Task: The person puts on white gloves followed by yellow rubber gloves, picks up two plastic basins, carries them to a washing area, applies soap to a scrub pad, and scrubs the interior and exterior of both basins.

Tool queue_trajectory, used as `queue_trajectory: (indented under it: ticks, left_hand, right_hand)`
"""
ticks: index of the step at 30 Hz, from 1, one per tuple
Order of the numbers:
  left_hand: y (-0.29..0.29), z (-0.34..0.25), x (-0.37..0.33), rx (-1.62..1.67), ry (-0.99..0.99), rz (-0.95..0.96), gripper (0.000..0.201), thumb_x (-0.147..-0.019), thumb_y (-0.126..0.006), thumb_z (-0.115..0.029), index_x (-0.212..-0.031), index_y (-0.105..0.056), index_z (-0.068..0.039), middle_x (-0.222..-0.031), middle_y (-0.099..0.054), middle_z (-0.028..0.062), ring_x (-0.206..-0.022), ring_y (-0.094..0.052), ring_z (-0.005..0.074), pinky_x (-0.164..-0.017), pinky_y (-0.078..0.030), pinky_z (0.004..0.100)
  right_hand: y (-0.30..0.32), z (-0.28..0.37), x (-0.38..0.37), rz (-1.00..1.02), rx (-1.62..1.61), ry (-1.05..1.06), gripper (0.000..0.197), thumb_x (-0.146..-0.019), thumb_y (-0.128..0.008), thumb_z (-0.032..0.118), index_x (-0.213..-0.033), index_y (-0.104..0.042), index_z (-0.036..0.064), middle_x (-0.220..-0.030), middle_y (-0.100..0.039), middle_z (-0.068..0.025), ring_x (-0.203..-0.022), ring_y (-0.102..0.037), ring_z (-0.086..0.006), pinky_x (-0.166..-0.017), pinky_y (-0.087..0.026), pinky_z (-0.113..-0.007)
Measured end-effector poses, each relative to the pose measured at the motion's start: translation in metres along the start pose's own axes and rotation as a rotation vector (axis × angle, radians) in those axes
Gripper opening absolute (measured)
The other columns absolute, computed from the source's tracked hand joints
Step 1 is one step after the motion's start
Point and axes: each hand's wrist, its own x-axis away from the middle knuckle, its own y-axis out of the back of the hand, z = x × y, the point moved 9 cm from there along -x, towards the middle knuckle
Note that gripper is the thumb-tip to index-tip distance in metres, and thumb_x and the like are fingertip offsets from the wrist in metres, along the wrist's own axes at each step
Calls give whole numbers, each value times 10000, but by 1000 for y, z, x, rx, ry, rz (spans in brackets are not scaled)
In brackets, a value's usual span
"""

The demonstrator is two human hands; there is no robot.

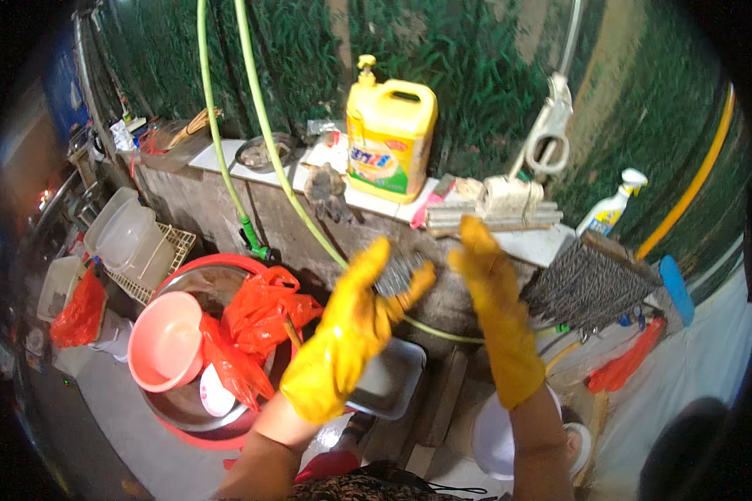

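Observation:
Both of my hands wear yellow rubber gloves and are raised in front of the ledge. My left hand (pixel 342 334) has its thumb and fingers around a grey, shiny scourer (pixel 401 274) that looks like steel wool. To its right, my right hand (pixel 500 321) points upward with thumb and fingers slightly apart, and nothing shows in it. The two hands do not touch. Behind them on the ledge stands a yellow detergent jug (pixel 390 138) with a pump top. Below and between the hands lies a grey rectangular tray (pixel 390 380).
At left, a red basin (pixel 255 265) holds a metal bowl, a pink bowl (pixel 163 342) and red plastic bags (pixel 259 309). A green hose (pixel 269 134) hangs across the ledge. A spray bottle (pixel 614 204) stands right, above a dark ribbed mat (pixel 593 284). A white bucket (pixel 493 434) sits below.

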Motion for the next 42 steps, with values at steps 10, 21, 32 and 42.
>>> queue_trajectory:
  ticks: [10,21,32,42]
  left_hand:
    - [-61,-200,-199,-109,-159,143,244,-947,-692,-27,-1176,-620,17,-1113,-691,185,-973,-729,313,-851,-659,419]
    - [-59,-207,-236,-183,-70,221,533,-962,-622,35,-1447,-420,-51,-1299,-605,223,-1131,-669,457,-965,-593,594]
    - [-73,-202,-250,-195,-118,288,414,-981,-627,-20,-1377,-517,-66,-1287,-631,118,-1135,-671,285,-968,-598,471]
    - [-63,-208,-245,-195,-132,221,481,-973,-567,45,-1433,-441,-19,-1320,-600,206,-1171,-654,413,-1027,-579,525]
  right_hand:
    - [-119,-150,-351,194,-556,-704,543,-935,-670,346,-1363,-633,15,-1270,-691,-175,-1133,-654,-290,-989,-485,-372]
    - [-182,-141,-392,523,-162,-765,463,-899,-693,425,-1119,-755,22,-1231,-715,-172,-1146,-674,-310,-951,-521,-399]
    - [-196,-151,-382,585,-293,-760,419,-888,-745,376,-1182,-742,77,-1173,-726,-130,-1067,-684,-282,-907,-526,-369]
    - [-167,-125,-379,449,-466,-541,424,-913,-716,394,-1199,-737,82,-1200,-730,-124,-1078,-685,-297,-917,-521,-404]
